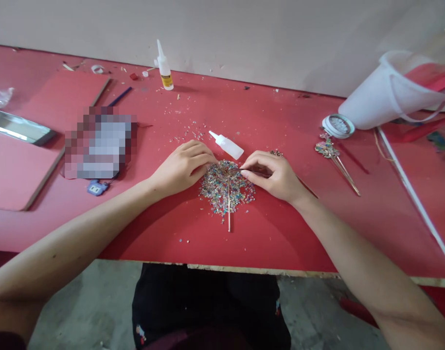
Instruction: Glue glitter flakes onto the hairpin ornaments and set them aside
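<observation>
A heap of small multicoloured chips [217,192] lies on the red table in front of me. On it rests a metal hairpin [229,209], its prong pointing toward me and its head among the chips, partly hidden. My left hand [189,165] is at the heap's left edge with fingers bent and pressed together near the hairpin's head; what they grip is hidden. In a pinch, my right hand [271,175] holds a thin dark tool [257,171], its tip over the hairpin's head; whether it is tweezers is unclear. A white squeeze bottle [229,147] lies just behind the heap.
A glue bottle [165,73] stands near the wall. At right are a decorated hairpin [329,149], a small round container [338,126], a tilted white bucket [371,92] and a white strip [415,199]. Leftward lie a pixelated object [105,146], a board [21,170] and a phone-like slab [20,127].
</observation>
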A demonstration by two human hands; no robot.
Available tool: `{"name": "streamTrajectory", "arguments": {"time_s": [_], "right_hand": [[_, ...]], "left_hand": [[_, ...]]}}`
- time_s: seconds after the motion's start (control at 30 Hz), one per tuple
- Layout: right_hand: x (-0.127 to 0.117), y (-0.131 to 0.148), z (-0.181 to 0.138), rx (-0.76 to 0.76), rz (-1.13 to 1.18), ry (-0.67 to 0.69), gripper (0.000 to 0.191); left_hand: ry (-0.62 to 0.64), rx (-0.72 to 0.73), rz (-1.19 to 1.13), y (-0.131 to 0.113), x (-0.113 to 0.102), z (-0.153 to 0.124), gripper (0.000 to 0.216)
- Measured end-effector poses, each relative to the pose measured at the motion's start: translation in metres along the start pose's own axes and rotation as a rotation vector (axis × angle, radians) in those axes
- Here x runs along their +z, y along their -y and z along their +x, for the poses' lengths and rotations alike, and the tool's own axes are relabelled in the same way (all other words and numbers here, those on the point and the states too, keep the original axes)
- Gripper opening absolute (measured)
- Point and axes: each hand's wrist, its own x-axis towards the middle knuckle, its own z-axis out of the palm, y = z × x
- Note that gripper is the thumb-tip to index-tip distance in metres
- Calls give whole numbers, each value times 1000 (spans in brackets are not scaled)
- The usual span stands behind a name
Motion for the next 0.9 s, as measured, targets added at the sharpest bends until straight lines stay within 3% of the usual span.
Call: {"name": "streamTrajectory", "arguments": {"time_s": [0.17,0.43,0.63,0.77,0.9], "right_hand": [[13,7,-1,-6,-3,-103,4],[15,4,1,-23,-24,-89,5],[16,4,2,-87,-10,-84,5],[17,2,3,-86,-8,-116,7],[17,-2,4,-82,-9,-135,10]], "left_hand": [[-11,-31,14,1,-1,0,17],[-23,-110,66,8,-1,1,18],[-99,-96,207,9,3,2,33],[-200,-31,261,0,5,0,44],[-212,-12,88,-19,7,5,48]]}}
